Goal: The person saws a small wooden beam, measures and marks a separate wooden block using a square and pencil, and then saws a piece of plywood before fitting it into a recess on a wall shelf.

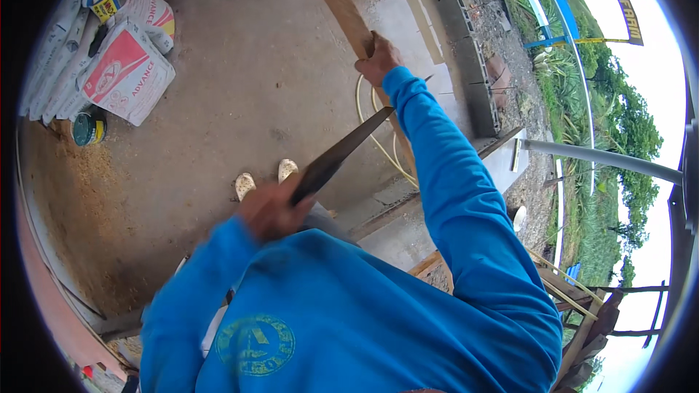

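Note:
Gripped in my left hand [269, 209], which is slightly blurred, is a long, dark, tapered blade [338, 151]; its handle is mostly hidden. The blade points up and right toward my right forearm. My right hand [378, 60], in a blue sleeve, is closed around a long wooden board [336, 4], held lengthwise from the top of the view down past my forearm, which hides part of it. The blade's tip lies over the board's line; whether they touch I cannot tell. A looped yellow hose [368, 114] lies behind the board.
Stacked bags [124, 73] and a green tub [89, 129] stand at the left. My shoes [287, 169] are on the concrete floor [204, 102]. A row of concrete blocks [462, 44] runs along the right, with a grey pole [604, 156] and greenery beyond. Wooden scraps [582, 320] are at lower right.

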The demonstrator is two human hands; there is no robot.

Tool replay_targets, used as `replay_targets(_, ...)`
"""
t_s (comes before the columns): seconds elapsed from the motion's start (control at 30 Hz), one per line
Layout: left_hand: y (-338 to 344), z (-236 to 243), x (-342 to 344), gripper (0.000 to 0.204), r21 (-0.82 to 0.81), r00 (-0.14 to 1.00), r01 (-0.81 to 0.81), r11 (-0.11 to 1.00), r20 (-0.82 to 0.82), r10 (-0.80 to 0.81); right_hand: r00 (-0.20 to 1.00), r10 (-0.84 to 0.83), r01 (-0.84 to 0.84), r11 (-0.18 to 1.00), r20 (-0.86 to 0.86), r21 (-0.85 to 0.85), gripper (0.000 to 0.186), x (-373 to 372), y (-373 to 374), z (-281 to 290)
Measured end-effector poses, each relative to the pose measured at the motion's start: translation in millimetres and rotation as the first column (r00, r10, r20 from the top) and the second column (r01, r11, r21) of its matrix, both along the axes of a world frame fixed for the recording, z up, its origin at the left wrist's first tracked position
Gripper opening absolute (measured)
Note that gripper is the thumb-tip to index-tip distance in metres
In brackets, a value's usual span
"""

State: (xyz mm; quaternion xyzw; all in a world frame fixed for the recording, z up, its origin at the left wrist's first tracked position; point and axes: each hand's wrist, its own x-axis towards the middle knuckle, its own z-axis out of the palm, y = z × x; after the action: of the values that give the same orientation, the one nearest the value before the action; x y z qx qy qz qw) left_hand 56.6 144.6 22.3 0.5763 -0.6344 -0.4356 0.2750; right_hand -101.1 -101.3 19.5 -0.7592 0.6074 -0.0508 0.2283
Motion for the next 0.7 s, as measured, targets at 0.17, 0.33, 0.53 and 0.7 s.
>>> replay_targets(0.17,-87.5,-10.8,-61.6,0.028,-0.027,0.995,0.059,0.998,0.077,-0.056,1.000,0.015,-0.015,1.000,-0.010,-0.013,0.052,10.5,1.6,6.0)
replay_targets(0.33,14.6,13.7,29.2,0.035,-0.020,0.996,0.079,0.997,-0.040,-0.080,0.999,-0.042,0.042,0.998,-0.015,-0.041,0.054,-9.8,-2.2,-9.6)
replay_targets(0.53,-7.9,-14.2,5.2,0.030,-0.047,0.999,0.049,0.998,-0.019,-0.050,1.000,0.012,-0.013,0.999,-0.026,-0.052,0.046,2.4,0.5,-0.9)
replay_targets(0.7,-117.0,-75.5,-61.7,0.024,0.075,0.917,0.173,0.982,0.353,-0.189,0.987,0.098,-0.098,0.995,0.127,-0.001,0.035,34.4,5.8,3.9)
